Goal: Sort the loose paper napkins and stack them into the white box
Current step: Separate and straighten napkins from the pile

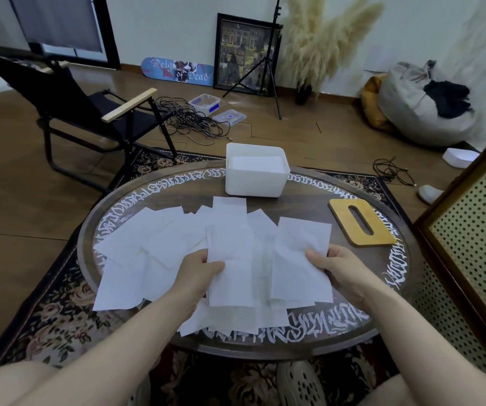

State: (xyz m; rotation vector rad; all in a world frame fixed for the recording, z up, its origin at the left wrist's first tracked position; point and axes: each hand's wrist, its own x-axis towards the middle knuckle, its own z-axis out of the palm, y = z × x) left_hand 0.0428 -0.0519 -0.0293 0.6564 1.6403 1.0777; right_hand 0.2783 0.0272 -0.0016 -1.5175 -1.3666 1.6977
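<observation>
Several loose white paper napkins (159,244) lie spread and overlapping across the round dark table (382,303). My left hand (197,276) pinches the left edge of one napkin (231,259) near the table's front middle. My right hand (338,268) pinches the right side of another napkin (297,259) beside it. The white box (255,183) stands at the table's far edge, beyond the napkins, with white napkins lying flat inside it.
A wooden lid with a slot (362,225) lies on the table's right side. A black folding chair (89,109) stands on the left, cables and plastic tubs (206,104) lie on the floor behind, and a perforated cabinet (476,230) is close on the right.
</observation>
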